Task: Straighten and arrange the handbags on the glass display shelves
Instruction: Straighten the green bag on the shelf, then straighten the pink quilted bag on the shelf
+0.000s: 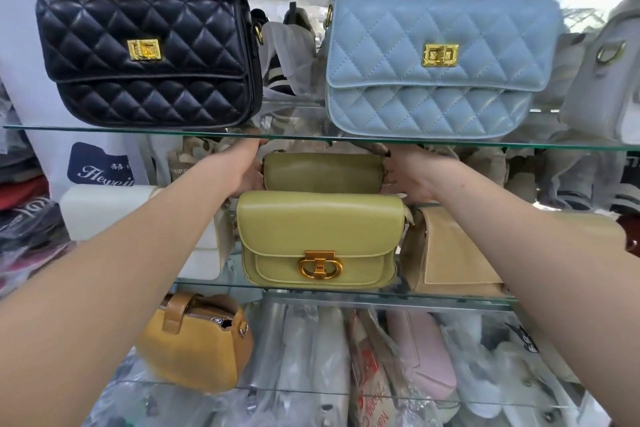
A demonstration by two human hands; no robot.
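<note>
Two bare forearms reach from the lower corners toward the middle glass shelf point(207, 282). Nearest the camera, a mustard handbag point(197, 343) sits tilted at the left of the lower glass shelf point(311, 391), with its top handle and zip uppermost. Plastic-wrapped goods point(298, 350) lie beside and beneath it.

At the front edge of the middle glass shelf, the front green handbag point(318, 239) stands upright with its flap closed and its gold clasp facing the camera. A white handbag point(93, 208) stands just beside it on the left. A beige handbag point(440, 260) stands just beside it on the right, turned at an angle. The forearms partly cover both.

Directly behind the front green handbag is the rear green handbag point(320, 172); only its upper part shows. The left hand point(247, 166) grips its left end and the right hand point(408, 177) grips its right end. The fingers curl round the ends, and most fingertips are hidden.

On the upper glass shelf point(294, 134), a black quilted handbag point(149, 55) stands at the left and a light blue quilted handbag point(440, 66) at the right. The two are apart, each upright with a gold turn-lock facing forward. A pale handbag point(602, 87) shows at the right edge of the view.
</note>
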